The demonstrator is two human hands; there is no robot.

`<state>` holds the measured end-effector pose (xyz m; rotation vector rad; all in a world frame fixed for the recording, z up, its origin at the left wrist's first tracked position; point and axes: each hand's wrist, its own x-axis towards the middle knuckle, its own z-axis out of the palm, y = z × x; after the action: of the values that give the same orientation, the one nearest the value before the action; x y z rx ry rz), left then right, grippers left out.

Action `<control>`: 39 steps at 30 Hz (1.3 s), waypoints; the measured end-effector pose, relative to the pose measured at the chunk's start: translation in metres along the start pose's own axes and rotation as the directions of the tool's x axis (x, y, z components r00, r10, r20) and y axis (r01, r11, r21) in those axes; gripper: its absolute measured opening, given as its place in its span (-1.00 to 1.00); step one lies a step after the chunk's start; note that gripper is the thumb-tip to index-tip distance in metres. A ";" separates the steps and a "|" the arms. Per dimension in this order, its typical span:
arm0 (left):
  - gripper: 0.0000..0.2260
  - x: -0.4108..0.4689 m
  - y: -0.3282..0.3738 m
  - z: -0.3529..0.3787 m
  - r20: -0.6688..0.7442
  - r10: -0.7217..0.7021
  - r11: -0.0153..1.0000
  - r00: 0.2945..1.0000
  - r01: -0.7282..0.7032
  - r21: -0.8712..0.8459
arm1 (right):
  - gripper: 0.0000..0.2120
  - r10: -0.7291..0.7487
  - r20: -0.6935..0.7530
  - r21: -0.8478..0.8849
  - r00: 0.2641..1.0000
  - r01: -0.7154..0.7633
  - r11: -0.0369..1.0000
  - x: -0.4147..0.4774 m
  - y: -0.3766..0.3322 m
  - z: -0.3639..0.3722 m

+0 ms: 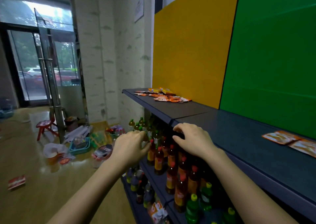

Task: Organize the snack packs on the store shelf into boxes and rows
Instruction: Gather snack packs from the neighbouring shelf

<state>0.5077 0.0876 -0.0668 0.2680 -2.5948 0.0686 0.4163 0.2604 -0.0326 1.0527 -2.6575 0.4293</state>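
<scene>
A loose pile of orange snack packs (165, 95) lies at the far left end of the dark top shelf (239, 143). Two more orange packs (290, 141) lie flat on the same shelf at the right. Another orange-and-white pack (158, 211) sits among bottles on a lower shelf. My right hand (193, 139) hovers at the top shelf's front edge, fingers curled and apart, thumb below, nothing visible in it. My left hand (130, 146) is beside it, just in front of the bottle tops; its fingertips are hidden, so I cannot tell whether it holds anything.
Rows of drink bottles (171, 163) with red, green and yellow caps fill the shelves below. On the floor at left lie a teal basket (80, 146), bags, cups, a red stool (45, 126) and a red pack (16, 181). A glass door (49, 69) stands behind.
</scene>
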 end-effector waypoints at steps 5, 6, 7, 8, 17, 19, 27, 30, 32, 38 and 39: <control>-0.70 0.062 -0.051 0.035 -0.001 0.017 0.998 1.000 -0.017 -0.059 | -0.64 0.031 0.010 0.029 0.999 -0.031 0.999 0.087 -0.006 0.029; -0.70 0.075 -0.061 0.043 -0.001 0.021 0.998 1.000 -0.021 -0.066 | -0.64 0.040 0.014 0.027 0.999 -0.041 0.999 0.104 -0.007 0.036; -0.70 0.087 -0.072 0.051 -0.003 0.027 0.997 1.000 -0.027 -0.071 | -0.65 0.051 0.013 0.025 0.999 -0.052 0.998 0.121 -0.008 0.042; -0.69 0.100 -0.082 0.059 -0.005 0.031 0.996 1.000 -0.031 -0.080 | -0.65 0.064 0.013 0.025 0.998 -0.064 0.998 0.137 -0.008 0.049; -0.73 0.221 -0.204 0.126 -0.029 0.109 0.978 0.994 -0.112 -0.178 | -0.66 0.241 -0.027 0.011 0.970 -0.241 0.970 0.280 -0.014 0.113; -0.73 0.252 -0.230 0.137 -0.005 0.133 0.974 0.991 -0.132 -0.187 | -0.67 0.286 -0.053 0.000 0.957 -0.286 0.958 0.312 -0.018 0.121; -0.75 0.362 -0.297 0.188 0.001 0.266 0.919 0.964 -0.253 -0.301 | -0.66 0.390 -0.066 -0.090 0.918 -0.395 0.914 0.426 -0.014 0.145; -0.74 0.402 -0.313 0.210 -0.011 0.285 0.903 0.959 -0.272 -0.334 | -0.68 0.435 -0.073 -0.097 0.897 -0.441 0.892 0.463 0.000 0.152; -0.73 0.429 -0.322 0.226 -0.012 0.282 0.892 0.959 -0.266 -0.366 | -0.66 0.461 -0.058 -0.118 0.885 -0.465 0.878 0.489 0.011 0.157; -0.78 0.517 -0.339 0.276 0.020 0.301 0.826 0.953 -0.251 -0.504 | -0.69 0.548 -0.081 -0.163 0.833 -0.553 0.817 0.567 0.052 0.170; -0.79 0.535 -0.340 0.282 0.016 0.304 0.818 0.952 -0.252 -0.517 | -0.70 0.569 -0.084 -0.169 0.818 -0.574 0.801 0.580 0.060 0.171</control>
<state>-0.0143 -0.3680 -0.0377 -0.3148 -2.6128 -0.5398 -0.0562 -0.1201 -0.0072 0.1587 -2.8797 0.2840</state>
